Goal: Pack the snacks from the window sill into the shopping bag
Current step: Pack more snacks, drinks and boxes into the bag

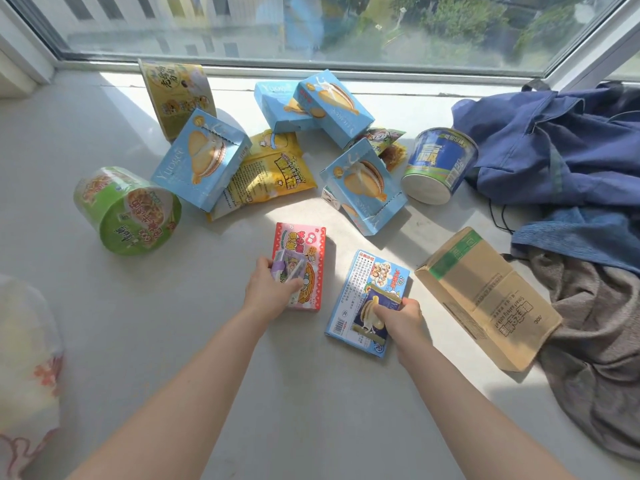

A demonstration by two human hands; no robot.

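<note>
- Head view: both forearms reach toward 12 o'clock over the window sill (86, 306). The left hand (270, 292) has its grip curled round a small purple packet (289, 268) that lies on the pink box (306, 251).
- The right hand (403, 315), knuckles up, pinches a small dark-blue packet (372, 306) on the flat blue box (356, 282) — grip clenched on it.
- At 12 o'clock lies a heap of snacks: light-blue biscuit boxes (202, 161) and a yellow bag (273, 174). A green noodle cup (128, 211) lies on its side at 10 o'clock, a blue noodle cup (438, 164) at 1 o'clock.
- A cardboard box (485, 299) lies at 3 o'clock, just beside the flat blue box, its far end on a grey cloth (595, 341). A blue fabric bag (561, 143) is crumpled at 2 o'clock.
- Bare sill shows between the forearms at 6 o'clock — a white patterned bag (27, 348) borders it at 8 o'clock, and the window glass (311, 26) closes the sill at 12.
</note>
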